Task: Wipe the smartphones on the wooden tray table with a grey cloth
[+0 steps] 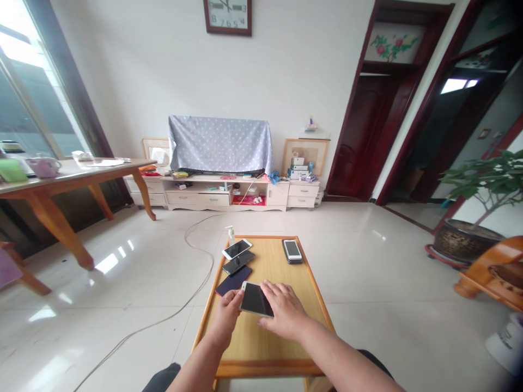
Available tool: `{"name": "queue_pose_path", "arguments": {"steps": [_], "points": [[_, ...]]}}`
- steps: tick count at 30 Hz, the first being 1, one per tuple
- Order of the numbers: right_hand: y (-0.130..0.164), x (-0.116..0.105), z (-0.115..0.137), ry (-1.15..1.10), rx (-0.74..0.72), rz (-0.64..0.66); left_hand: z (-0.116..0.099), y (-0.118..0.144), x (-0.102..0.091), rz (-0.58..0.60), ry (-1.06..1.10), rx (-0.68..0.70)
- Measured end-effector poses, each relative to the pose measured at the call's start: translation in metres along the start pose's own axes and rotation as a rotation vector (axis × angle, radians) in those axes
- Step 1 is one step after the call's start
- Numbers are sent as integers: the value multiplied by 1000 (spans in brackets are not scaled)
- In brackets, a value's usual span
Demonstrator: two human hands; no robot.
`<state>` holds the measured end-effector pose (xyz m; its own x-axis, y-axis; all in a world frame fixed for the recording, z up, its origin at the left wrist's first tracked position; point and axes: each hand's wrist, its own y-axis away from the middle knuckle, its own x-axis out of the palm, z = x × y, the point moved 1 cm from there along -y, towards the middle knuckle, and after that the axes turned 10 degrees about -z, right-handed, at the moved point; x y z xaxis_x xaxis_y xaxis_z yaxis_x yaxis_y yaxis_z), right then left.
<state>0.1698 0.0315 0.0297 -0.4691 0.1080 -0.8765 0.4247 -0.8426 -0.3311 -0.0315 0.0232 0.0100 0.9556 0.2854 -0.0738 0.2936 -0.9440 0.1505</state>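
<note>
Over the near half of a small wooden table [278,340], a white-edged smartphone [254,300] with a dark screen is held sideways. My left hand [229,316] pinches its left end between thumb and fingers. My right hand [284,310] covers its right end, fingers over the screen and thumb below the lower edge. Just beyond, on the table's left side, lie a dark blue phone [232,280], a black phone [239,263] and a white phone [237,249], partly overlapping. Another white phone [292,249] rests on a dark flat object [295,262] at the far right.
A pump bottle [231,235] stands at the small table's far left corner. A cable [196,291] runs across the floor to the left. A larger table [81,177] with cups is at left, a low cabinet [196,200] by the wall, a potted plant [466,239] at right.
</note>
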Motion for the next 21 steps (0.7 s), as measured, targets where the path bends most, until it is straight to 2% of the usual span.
{"name": "queue_pose_path", "arguments": {"steps": [6, 9, 13, 16, 19, 21], "points": [[-6, -2, 1, -1, 48, 77, 1, -8, 5, 31, 13, -108], [-9, -4, -3, -13, 90, 121, -1, -12, 11, 53, 1, -103], [-14, 4, -10, 14, 124, 77, -4, -23, 18, 73, -58, -60], [-24, 12, -23, 38, 205, 17, 0, -31, 12, 11, -215, 135], [-42, 15, -49, 78, 353, -63, 19, -38, -6, -154, -541, 439], [-59, 14, -73, 106, 466, -102, 36, -41, -21, -262, -760, 584]]}}
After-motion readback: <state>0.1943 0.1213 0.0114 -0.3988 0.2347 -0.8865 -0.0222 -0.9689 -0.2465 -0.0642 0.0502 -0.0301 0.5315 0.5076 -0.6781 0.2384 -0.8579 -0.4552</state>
